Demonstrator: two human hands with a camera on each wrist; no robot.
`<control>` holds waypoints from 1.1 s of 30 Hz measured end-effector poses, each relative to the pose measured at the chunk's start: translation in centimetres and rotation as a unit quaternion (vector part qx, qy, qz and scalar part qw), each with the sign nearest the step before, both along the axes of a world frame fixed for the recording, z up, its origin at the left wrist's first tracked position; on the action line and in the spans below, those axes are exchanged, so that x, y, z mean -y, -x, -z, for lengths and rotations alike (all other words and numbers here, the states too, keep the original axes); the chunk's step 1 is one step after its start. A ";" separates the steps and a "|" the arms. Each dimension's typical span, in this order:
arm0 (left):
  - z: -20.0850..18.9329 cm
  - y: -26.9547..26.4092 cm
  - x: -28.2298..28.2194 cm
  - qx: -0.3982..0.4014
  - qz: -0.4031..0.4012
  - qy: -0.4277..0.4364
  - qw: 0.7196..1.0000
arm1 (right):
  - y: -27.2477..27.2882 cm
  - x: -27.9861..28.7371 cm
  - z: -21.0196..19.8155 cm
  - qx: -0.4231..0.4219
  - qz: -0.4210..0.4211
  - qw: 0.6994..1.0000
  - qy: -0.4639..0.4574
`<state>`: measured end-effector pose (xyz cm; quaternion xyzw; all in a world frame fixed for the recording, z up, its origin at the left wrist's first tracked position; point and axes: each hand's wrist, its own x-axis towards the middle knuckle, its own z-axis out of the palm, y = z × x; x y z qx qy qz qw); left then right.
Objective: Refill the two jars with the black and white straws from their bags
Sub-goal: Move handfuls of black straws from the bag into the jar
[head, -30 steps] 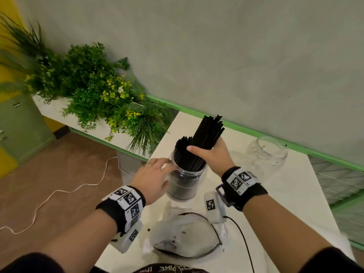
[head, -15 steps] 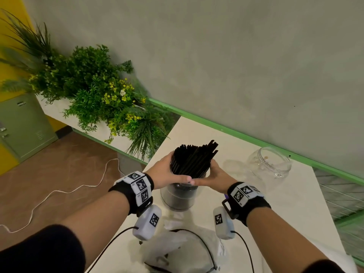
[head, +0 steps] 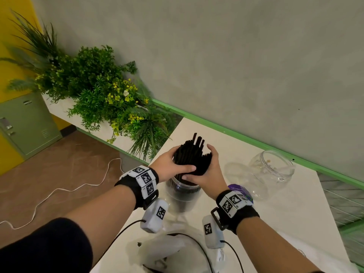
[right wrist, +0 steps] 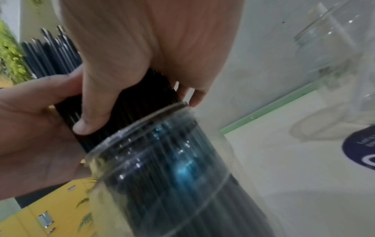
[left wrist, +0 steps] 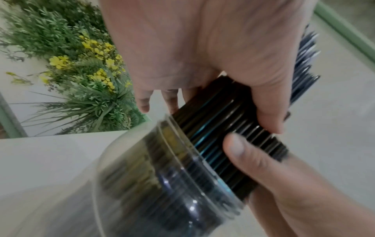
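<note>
Half remains: your left hand (head: pixel 169 164) and right hand (head: pixel 208 170) clasp the black straws (head: pixel 192 154) in one jar (head: pixel 182 196); the second jar (head: pixel 273 170) awaits white straws

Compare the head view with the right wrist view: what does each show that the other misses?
Only the head view shows the crumpled bag near the table's front edge, the wrist bands and both forearms. Only the right wrist view shows the straws filling the jar down its clear wall. Both show the left hand and right hand wrapped round the black straws, and the empty jar.
</note>
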<state>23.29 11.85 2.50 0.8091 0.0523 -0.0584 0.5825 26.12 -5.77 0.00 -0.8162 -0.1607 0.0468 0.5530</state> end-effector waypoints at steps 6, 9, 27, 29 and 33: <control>0.5 0.9 -1.5 0.018 0.009 -0.051 0.998 | 0.3 1.9 1.4 0.047 0.044 0.995 0.079; 0.1 1.3 -1.6 0.063 0.006 -0.081 0.995 | 0.4 2.4 1.1 0.094 0.042 0.990 0.093; 1.3 3.1 -0.8 0.241 0.131 -0.488 0.829 | 1.2 2.6 -0.6 0.266 -0.022 0.937 0.227; 1.0 3.6 -1.2 0.270 0.112 -0.465 0.836 | 1.6 1.9 -1.9 0.291 -0.023 0.936 0.196; 1.6 6.3 -4.7 0.264 0.039 -0.399 0.877 | 1.6 0.5 -3.4 0.294 -0.089 0.927 0.216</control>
